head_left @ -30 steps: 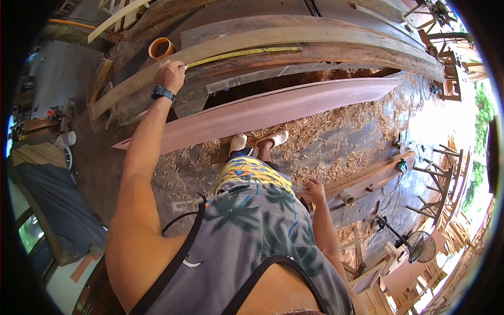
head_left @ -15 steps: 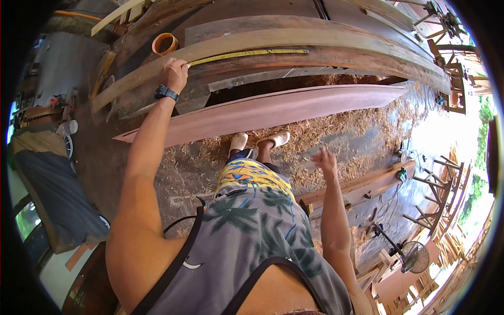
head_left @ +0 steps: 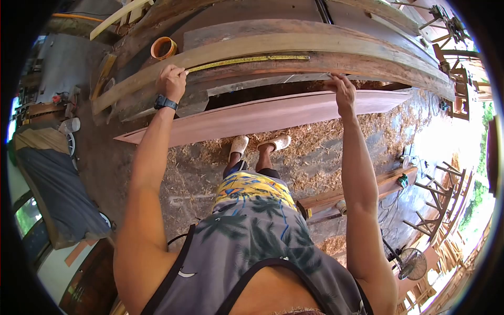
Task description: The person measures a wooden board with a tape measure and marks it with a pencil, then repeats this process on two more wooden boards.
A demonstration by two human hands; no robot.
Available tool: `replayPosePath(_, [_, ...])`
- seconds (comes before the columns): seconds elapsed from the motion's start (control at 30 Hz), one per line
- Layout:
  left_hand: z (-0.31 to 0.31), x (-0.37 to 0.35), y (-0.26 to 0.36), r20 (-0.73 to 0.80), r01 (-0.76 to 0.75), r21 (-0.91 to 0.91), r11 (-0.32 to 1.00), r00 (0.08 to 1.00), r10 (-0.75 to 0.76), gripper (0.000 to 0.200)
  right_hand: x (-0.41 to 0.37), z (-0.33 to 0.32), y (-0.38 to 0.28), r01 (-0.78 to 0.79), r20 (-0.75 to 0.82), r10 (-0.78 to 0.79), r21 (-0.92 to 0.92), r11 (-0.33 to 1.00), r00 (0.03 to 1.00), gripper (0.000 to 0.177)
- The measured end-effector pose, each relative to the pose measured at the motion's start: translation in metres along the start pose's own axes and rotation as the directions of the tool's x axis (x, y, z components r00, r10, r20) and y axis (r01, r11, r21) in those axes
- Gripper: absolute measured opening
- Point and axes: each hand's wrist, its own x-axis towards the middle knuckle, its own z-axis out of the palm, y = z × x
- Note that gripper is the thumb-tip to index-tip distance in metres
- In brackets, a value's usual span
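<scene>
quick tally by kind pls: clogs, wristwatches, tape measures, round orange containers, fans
clogs: 2
wristwatch: 1
yellow tape measure: 1
round orange container: 1
fan: 1
total: 6

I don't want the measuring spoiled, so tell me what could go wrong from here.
The tape has only the left hand on it, none at its far end, so it might shift if that hand moves. The right hand, stretched out close to the pink board, could bump it. Shavings lie near the clogs; a step might slip.
</scene>
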Motion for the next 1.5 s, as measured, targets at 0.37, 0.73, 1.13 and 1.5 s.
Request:
replayPosePath(0.37, [0.000,0.000,0.001,-0.009,-0.035,-0.040,0.999,0.999,0.034,0.014,0.070,0.024,0.009,0.124,0.051,-0.118,-0.134,0.983,0.992,0.021])
replayPosePath(0.73, [-0.001,0.000,0.003,-0.001,-0.028,-0.022,0.999,1.000,0.028,0.014,0.079,0.042,0.016,0.186,0.062,-0.176,-0.405,0.895,0.982,0.020])
replayPosePath(1.13, [-0.006,0.001,0.010,0.029,0.038,0.023,0.999,0.999,-0.038,0.014,0.075,0.041,0.014,0.236,0.092,-0.220,-0.487,0.841,0.971,0.019])
replayPosePath(1.5, [-0.005,0.000,0.007,-0.014,-0.034,0.028,0.999,0.999,0.034,0.013,0.073,0.046,0.009,0.199,0.078,-0.184,-0.495,0.846,0.980,0.021])
